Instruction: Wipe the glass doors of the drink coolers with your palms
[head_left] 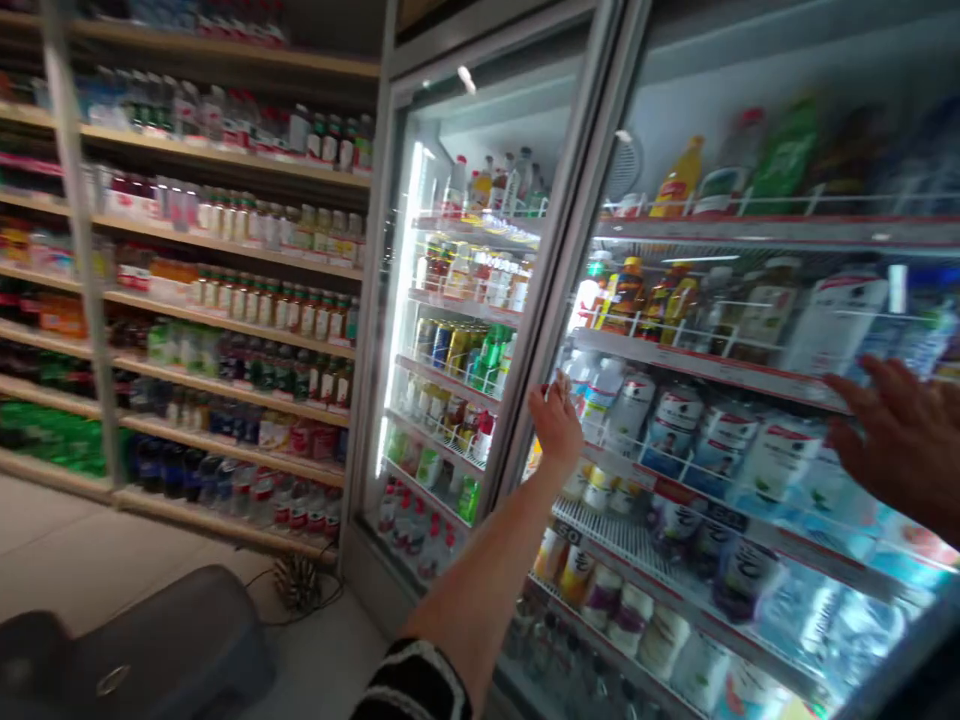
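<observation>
My left arm, in a black cuff with pale stripes, reaches forward. My left hand (556, 425) is at the left edge of the right-hand door of the drinks fridge (517, 400), close to the frame. Its fingers are curled around something small and pale that is too blurred to name. My right hand (900, 440) is raised at the right, in front of the shelves of bottles, fingers apart and nothing in them. Behind it are rows of white-labelled bottles (776, 455). Whether either hand touches the glass, I cannot tell.
Wooden shelves (225, 390) full of bottles and packs line the left wall. A dark grey plastic object (172, 640) stands on the floor at the lower left. Near the fridge's base lie a spiky brownish thing (297, 582) and a thin cable (262, 600).
</observation>
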